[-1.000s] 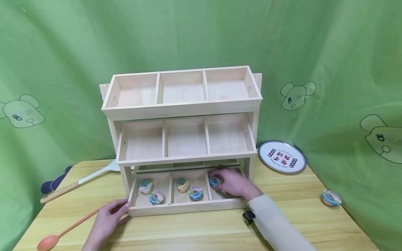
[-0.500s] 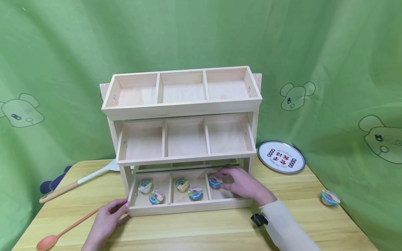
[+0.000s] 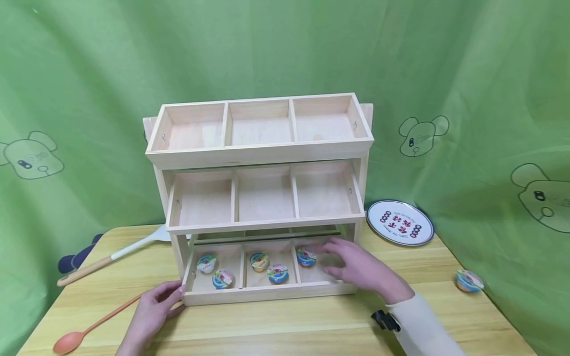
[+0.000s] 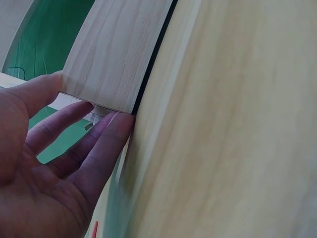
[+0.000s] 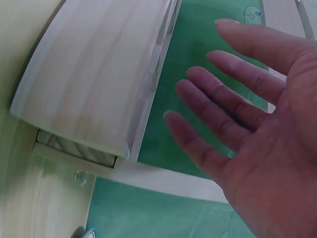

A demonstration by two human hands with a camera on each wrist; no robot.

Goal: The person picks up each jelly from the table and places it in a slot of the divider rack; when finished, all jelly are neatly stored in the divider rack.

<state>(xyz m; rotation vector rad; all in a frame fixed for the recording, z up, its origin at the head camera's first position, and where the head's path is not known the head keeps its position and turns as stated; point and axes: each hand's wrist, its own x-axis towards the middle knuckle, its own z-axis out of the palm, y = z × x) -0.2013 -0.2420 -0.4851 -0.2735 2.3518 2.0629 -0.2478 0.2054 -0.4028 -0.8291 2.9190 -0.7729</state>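
Observation:
In the head view, a three-tier wooden rack (image 3: 260, 157) stands on the table. Its bottom tray (image 3: 269, 295) holds several small jelly cups with printed lids. Two lie in the left compartment, two in the middle, and one jelly cup (image 3: 306, 257) in the right compartment. My right hand (image 3: 362, 264) hovers over that right compartment, just right of the cup, fingers spread and holding nothing; the right wrist view also shows its bare palm. My left hand (image 3: 153, 309) touches the tray's left front corner, thumb and nearly straight fingers against the wood (image 4: 116, 54).
A lone jelly cup (image 3: 469, 280) sits near the table's right edge. Behind it on the right lies a round printed plate (image 3: 400, 222). At left are a white spatula with a wooden handle (image 3: 111, 257) and an orange spoon (image 3: 69, 342). Green cloth surrounds the table.
My right hand has let go of the jelly cup in the right compartment and drawn away to the right. The left hand stays at the tray's corner.

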